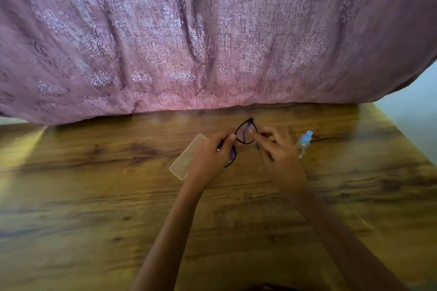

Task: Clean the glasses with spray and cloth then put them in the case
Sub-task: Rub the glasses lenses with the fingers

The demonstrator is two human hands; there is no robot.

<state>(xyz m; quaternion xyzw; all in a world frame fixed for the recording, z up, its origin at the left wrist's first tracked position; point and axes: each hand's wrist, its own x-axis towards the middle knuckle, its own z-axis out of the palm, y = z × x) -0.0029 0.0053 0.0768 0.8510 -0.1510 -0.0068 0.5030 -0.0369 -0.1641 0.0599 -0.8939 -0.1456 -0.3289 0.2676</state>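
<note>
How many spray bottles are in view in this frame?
1. The bottle is on the table just right of the right hand, partly behind it. That hand and the left hand, holding the glasses, could hide another.

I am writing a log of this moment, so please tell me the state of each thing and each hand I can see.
glasses: held above the table by both hands, not in the case.
left hand: grips one lens rim.
right hand: pinches the other lens.
case: lies flat on the table, appears closed.
spray bottle: on the table beside the right hand, cap on.
cloth: not clearly visible.
</note>
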